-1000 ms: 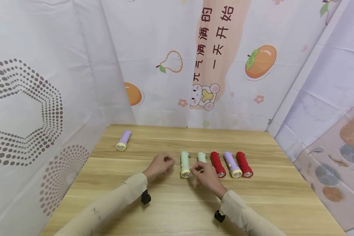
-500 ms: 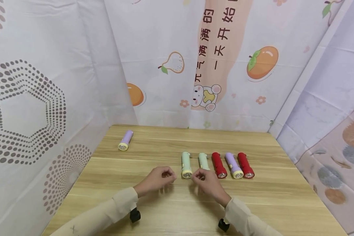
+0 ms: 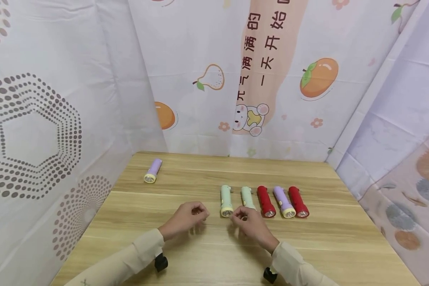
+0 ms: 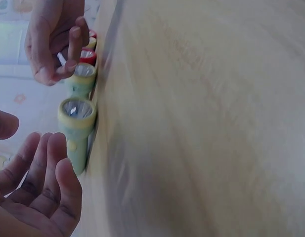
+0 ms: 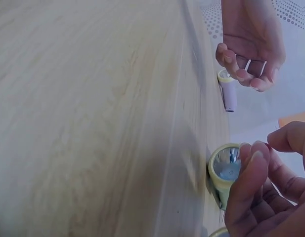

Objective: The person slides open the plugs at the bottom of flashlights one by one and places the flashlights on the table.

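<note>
A row of flashlights lies on the wooden table, lenses toward me. At its left end is a light green flashlight (image 3: 226, 196), then another light green flashlight (image 3: 247, 195), partly hidden by my right hand (image 3: 253, 225). A red flashlight (image 3: 265, 200), a purple flashlight (image 3: 282, 198) and a second red flashlight (image 3: 298, 200) follow. My left hand (image 3: 186, 217) hovers left of the row, fingers loosely bent, thumb apart, holding nothing. The right hand's thumb and fingertips come close together beside the first green flashlight's head (image 5: 226, 165), with nothing seen between them.
Another purple flashlight (image 3: 153, 170) lies apart at the table's back left. Patterned cloth (image 3: 186, 119) hangs along the table's back and both sides. A small black device (image 3: 161, 262) sits under each wrist.
My left hand has drawn back left and toward me, away from the first green flashlight. My right hand has shifted slightly toward me. The flashlights keep their places; the view has shifted a little.
</note>
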A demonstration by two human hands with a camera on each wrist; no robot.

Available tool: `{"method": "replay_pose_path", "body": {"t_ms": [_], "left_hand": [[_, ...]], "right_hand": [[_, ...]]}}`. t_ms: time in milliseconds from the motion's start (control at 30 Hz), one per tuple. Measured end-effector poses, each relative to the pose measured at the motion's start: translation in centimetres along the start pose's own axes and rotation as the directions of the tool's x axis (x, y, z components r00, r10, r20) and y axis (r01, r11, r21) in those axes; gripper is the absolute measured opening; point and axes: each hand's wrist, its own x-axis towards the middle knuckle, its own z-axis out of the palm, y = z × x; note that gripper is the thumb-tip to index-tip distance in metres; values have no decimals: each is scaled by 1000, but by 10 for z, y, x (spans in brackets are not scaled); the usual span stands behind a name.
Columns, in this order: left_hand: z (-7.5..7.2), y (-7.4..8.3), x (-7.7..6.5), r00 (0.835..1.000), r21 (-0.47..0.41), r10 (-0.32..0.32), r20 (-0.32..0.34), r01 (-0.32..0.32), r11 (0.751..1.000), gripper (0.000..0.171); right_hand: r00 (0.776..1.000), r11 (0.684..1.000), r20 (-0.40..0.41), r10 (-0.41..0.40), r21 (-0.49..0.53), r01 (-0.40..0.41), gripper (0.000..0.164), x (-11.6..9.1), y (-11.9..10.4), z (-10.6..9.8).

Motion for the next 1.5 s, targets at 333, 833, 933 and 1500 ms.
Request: {"method": "replay_pose_path", "body": {"t_ms": [333, 833, 933, 1500], "left_hand": [[-40, 0, 2, 990, 14, -29, -141, 31, 999, 28], [-107, -3, 12, 947, -41, -38, -319, 27, 999, 28], [-118, -5, 14, 935, -41, -42, -353, 29, 999, 27], [-172, -29, 35, 869, -168, -145, -473, 73, 983, 35]], "right_hand": [[999, 999, 18, -39, 14, 39, 20, 12, -14, 19], [991, 992, 104, -89, 100, 79, 32, 44, -48, 57], [990, 992, 108, -86, 106, 75, 34, 49, -50, 64], [983, 993, 182, -38, 121, 16, 37, 69, -62, 99]]}}
